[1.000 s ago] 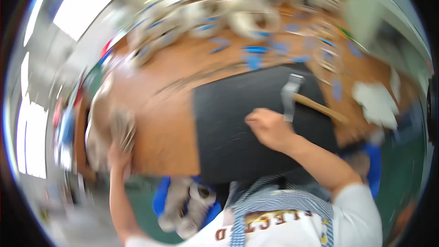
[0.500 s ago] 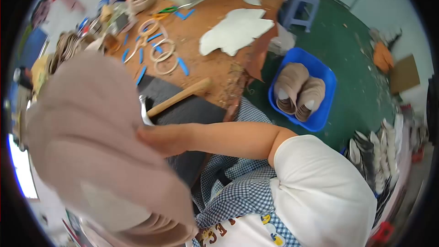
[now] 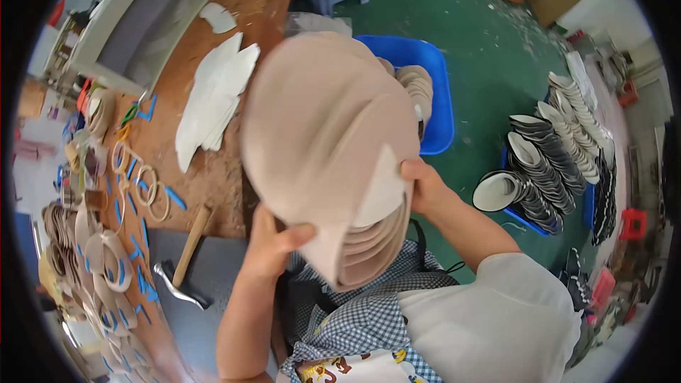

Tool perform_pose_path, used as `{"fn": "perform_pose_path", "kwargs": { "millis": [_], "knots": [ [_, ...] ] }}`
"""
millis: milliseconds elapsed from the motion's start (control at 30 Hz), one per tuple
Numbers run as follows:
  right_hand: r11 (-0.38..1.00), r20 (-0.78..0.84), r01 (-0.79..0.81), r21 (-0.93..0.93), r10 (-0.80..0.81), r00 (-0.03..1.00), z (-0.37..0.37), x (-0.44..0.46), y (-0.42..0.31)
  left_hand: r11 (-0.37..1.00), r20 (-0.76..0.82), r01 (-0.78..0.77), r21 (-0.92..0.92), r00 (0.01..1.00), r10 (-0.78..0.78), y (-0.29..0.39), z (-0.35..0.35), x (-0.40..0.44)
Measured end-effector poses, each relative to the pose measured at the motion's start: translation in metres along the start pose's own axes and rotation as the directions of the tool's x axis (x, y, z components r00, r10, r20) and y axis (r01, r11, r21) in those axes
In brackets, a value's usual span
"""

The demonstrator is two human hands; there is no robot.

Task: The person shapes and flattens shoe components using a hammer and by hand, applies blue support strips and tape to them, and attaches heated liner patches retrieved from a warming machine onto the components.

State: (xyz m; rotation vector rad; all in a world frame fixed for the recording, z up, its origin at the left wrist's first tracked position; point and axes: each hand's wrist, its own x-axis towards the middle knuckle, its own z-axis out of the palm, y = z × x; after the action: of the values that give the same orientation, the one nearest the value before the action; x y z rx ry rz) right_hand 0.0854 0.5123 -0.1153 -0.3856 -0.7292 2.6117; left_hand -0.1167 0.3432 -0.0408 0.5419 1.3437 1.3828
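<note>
Left hand (image 3: 278, 240) was curled on the near edge of a thick stack of beige pieces (image 3: 319, 120), thumb on top, most fingers hidden by the load. Right hand (image 3: 424, 186) gripped the opposite edge, thumb pressed beside a white patch (image 3: 383, 188), its fingers out of sight beneath; neither grip looked slack. Position: stack held up on the person's side of the blue tub (image 3: 445, 124), covering part of it from the head camera; whether the two touched, could not tell. Inside the tub stood more beige pieces (image 3: 417, 89), nested. Left of the tub ran the workbench (image 3: 213, 195), bearing white cut pieces (image 3: 213, 103); nearer the person than the tub, a hammer (image 3: 190, 250) lay with its head on a dark mat (image 3: 223, 262). Note on method: step judged to be supporting the nested bundle two-handed. Layers showed fanned at the lower edge, so slippage seemed the chief risk. Good practice, in my opinion, called for equal pressure from both thumbs, fingers spread well under the bottom layer, and the bundle kept level; squeezing harder on one side would probably have skewed or creased the outer pieces.
</note>
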Motion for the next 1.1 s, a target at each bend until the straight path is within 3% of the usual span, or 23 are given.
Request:
{"fn": "perform_pose_path", "kwargs": {
  "millis": [67, 133, 167, 200, 267, 333, 400, 467, 533, 567, 667, 700, 800, 900, 1000, 1033, 1067, 1100],
  "knots": [
    [0.991, -0.143, 0.007, 0.131, 0.012, 0.990, -0.047, -0.007, -0.008, 0.989, 0.147, 0.092, 0.118, 0.983, -0.109, -0.010, 0.026, 0.034],
    [0.993, -0.366, 0.059, 0.100, -0.018, 0.930, -0.089, -0.004, -0.014, 0.930, 0.109, 0.154, 0.333, 0.974, -0.200, -0.032, 0.037, 0.068],
    [0.994, -0.465, 0.079, 0.080, -0.033, 0.885, -0.113, 0.001, -0.017, 0.842, 0.061, 0.037, 0.538, 0.995, -0.082, -0.043, 0.038, 0.073],
    [0.996, -0.493, 0.083, 0.019, -0.063, 0.868, -0.145, 0.007, -0.019, 0.660, 0.057, -0.097, 0.745, 0.995, 0.082, -0.042, 0.037, 0.073],
    [0.994, -0.546, 0.075, -0.085, -0.110, 0.831, -0.217, 0.019, -0.024, 0.444, 0.069, -0.188, 0.876, 0.960, 0.270, -0.014, 0.039, 0.072],
    [0.990, -0.634, 0.102, -0.097, -0.140, 0.760, -0.266, 0.031, -0.034, 0.387, 0.039, -0.196, 0.901, 0.925, 0.378, -0.001, 0.019, 0.063],
    [0.990, -0.672, 0.101, -0.096, -0.139, 0.728, -0.307, 0.040, -0.050, 0.504, -0.189, -0.036, 0.863, 0.903, 0.387, 0.006, 0.006, 0.048],
    [0.979, -0.665, 0.105, -0.176, -0.197, 0.721, -0.341, 0.047, -0.067, 0.521, -0.276, 0.042, 0.852, 0.882, 0.381, 0.002, -0.011, 0.035],
    [0.970, -0.685, 0.076, -0.233, -0.219, 0.695, -0.378, 0.056, -0.080, 0.407, -0.258, 0.083, 0.910, 0.880, 0.398, -0.010, -0.023, 0.021],
    [0.955, -0.606, 0.087, -0.284, -0.250, 0.755, -0.395, 0.060, -0.086, 0.347, -0.249, 0.104, 0.932, 0.881, 0.404, -0.016, -0.026, 0.016],
    [0.735, -0.757, -0.319, -0.599, -0.389, 0.525, -0.453, 0.082, -0.081, 0.322, -0.271, 0.149, 0.935, 0.886, 0.377, -0.031, -0.021, 0.010],
    [0.402, -0.700, -0.594, -0.697, -0.562, 0.441, -0.511, 0.082, -0.061, 0.305, -0.280, 0.167, 0.937, 0.882, 0.378, -0.034, -0.018, 0.009],
    [0.168, -0.724, -0.723, -0.670, -0.361, 0.587, -0.508, 0.100, -0.027, 0.308, -0.340, 0.228, 0.924, 0.859, 0.384, -0.039, -0.005, 0.004],
    [0.247, -0.773, -0.750, -0.613, -0.383, 0.505, -0.505, 0.129, 0.014, 0.270, -0.290, 0.187, 0.944, 0.861, 0.417, -0.044, 0.001, -0.006],
    [0.265, -0.805, -0.833, -0.485, -0.507, 0.307, -0.555, 0.147, 0.034, 0.227, -0.225, 0.131, 0.965, 0.857, 0.464, -0.044, 0.006, -0.017],
    [0.313, -0.879, -0.862, -0.399, -0.397, 0.263, -0.559, 0.151, 0.025, 0.233, -0.229, 0.129, 0.964, 0.850, 0.475, -0.044, 0.006, -0.022],
    [-0.248, -0.888, -0.923, -0.293, -0.287, 0.359, -0.594, 0.165, 0.031, 0.233, -0.250, 0.151, 0.961, 0.833, 0.494, -0.043, 0.006, -0.031],
    [-0.740, -0.878, -0.647, -0.186, -0.171, 0.447, -0.631, 0.177, 0.039, 0.255, -0.259, 0.147, 0.956, 0.830, 0.494, -0.043, 0.006, -0.040]
  ]
}}
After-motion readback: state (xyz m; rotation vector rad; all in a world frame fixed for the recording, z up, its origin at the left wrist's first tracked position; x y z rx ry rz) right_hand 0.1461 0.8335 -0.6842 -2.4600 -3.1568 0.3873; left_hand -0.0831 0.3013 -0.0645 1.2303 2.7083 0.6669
